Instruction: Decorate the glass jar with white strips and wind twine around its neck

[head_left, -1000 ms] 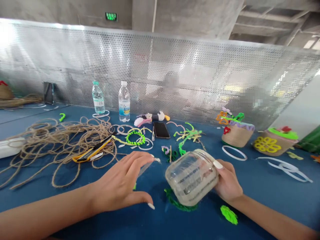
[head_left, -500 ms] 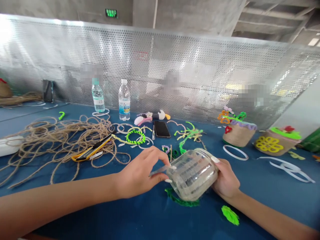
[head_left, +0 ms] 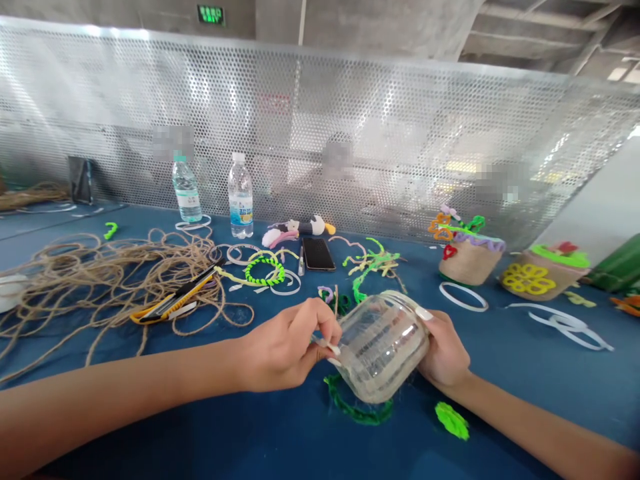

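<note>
A clear jar [head_left: 383,347] is tilted on its side above the table, with whitish bands along its wall. My right hand [head_left: 443,350] grips it round the rim end, thumb on top and the other fingers mostly hidden behind. At the opposite end, my left hand [head_left: 295,343] is closed in a pinch against the jar's lower edge. A thin pale strip of tape [head_left: 320,341] shows between that thumb and forefinger. Under the jar lies a dark green fuzzy ring [head_left: 357,410], partly covered. A bright green fuzzy piece [head_left: 452,420] rests below my right wrist.
Tangled twine [head_left: 115,273] spreads over the left of the blue table, with a yellow utility knife [head_left: 175,300] on it. Behind are two water bottles, a phone [head_left: 317,254] and pipe-cleaner pieces. Two twine-wrapped pots [head_left: 470,260] and white strips [head_left: 570,327] are on the right.
My left thumb and forefinger have come together at the jar's edge, where they were farther apart before. The view has shifted slightly; my right hand keeps its grip on the jar.
</note>
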`<state>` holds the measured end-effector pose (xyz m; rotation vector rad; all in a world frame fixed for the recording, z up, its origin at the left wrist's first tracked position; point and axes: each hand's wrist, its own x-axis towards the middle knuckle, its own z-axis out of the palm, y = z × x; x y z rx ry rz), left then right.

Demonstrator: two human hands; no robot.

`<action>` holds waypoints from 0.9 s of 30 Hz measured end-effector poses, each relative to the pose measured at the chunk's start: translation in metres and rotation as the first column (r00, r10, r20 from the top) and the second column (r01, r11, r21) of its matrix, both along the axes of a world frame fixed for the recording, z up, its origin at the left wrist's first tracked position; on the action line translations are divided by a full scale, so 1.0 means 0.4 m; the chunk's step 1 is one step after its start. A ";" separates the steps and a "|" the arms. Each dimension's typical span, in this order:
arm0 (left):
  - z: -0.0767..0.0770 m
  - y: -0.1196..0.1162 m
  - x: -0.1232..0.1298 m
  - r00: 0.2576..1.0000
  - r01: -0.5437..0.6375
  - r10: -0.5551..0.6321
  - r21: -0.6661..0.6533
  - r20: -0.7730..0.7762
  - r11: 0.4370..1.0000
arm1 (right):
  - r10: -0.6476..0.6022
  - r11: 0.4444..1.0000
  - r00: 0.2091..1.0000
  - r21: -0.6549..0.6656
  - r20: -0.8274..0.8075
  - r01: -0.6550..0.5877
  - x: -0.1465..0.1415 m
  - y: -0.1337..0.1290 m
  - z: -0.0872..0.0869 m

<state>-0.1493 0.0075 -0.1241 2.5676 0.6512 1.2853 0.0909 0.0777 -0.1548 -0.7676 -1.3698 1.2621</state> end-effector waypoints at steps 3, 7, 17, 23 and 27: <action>-0.006 -0.004 0.002 1.000 0.025 -0.024 0.136 -0.009 0.990 | -0.005 1.000 1.000 0.005 -0.002 0.005 -0.002 -0.001 0.002; -0.016 -0.013 0.008 1.000 -0.015 0.021 0.222 -0.024 0.975 | -0.021 0.999 1.000 0.026 0.003 0.021 -0.004 -0.004 0.003; -0.050 -0.061 0.012 0.994 -0.110 0.112 0.099 -0.018 0.989 | -0.111 0.973 0.983 0.217 0.144 0.078 -0.001 -0.042 0.022; -0.057 -0.069 0.001 0.919 -0.379 0.382 -0.053 0.093 0.924 | -0.128 0.978 0.973 0.185 0.194 0.092 0.004 -0.039 0.014; -0.055 -0.067 -0.013 0.930 -0.307 0.321 -0.102 0.177 0.946 | -0.130 0.978 0.978 0.186 0.161 0.099 0.000 -0.043 0.022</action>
